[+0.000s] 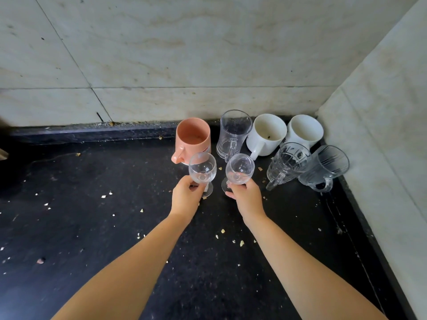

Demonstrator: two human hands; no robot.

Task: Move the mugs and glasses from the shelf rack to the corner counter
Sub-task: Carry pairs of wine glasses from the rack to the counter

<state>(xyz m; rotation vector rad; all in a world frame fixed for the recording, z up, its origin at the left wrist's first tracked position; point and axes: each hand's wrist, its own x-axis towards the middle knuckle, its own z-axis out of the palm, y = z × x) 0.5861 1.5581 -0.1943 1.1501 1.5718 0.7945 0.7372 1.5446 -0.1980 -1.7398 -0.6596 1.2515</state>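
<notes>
Black speckled desk point(97, 227) fills the near view, littered with pale crumbs point(223, 231) and small flecks. Two bare forearms reach in from the bottom edge toward the corner.

Left hand point(184, 197) grips the stem of the left wine glass point(202, 168), fingers curled round it just under the bowl; glass upright, its foot at the desk surface, contact hard to confirm. Right hand point(246, 197) grips the stem of the right wine glass point(239, 168) the same way, thumb side toward the bowl, foot low by the desk. Both glasses clear, empty, side by side, near but apart.

Behind the left glass: pink mug point(193, 138), upright, handle facing the camera, just beside the glass bowl in view. Right of it a clear glass mug point(233, 132) with handle, upright. Next a white mug point(266, 133), handle toward the camera, dark speck inside. Second white mug point(305, 130) sits furthest into the corner.

In front of the white mugs: patterned tumbler point(286, 165), and a ribbed glass mug point(323, 169) by the right wall; they look tilted, may be lens distortion.

Far side: pale marble-look wall tiles point(161, 54) meet at the corner, grime along the bottom seam.
</notes>
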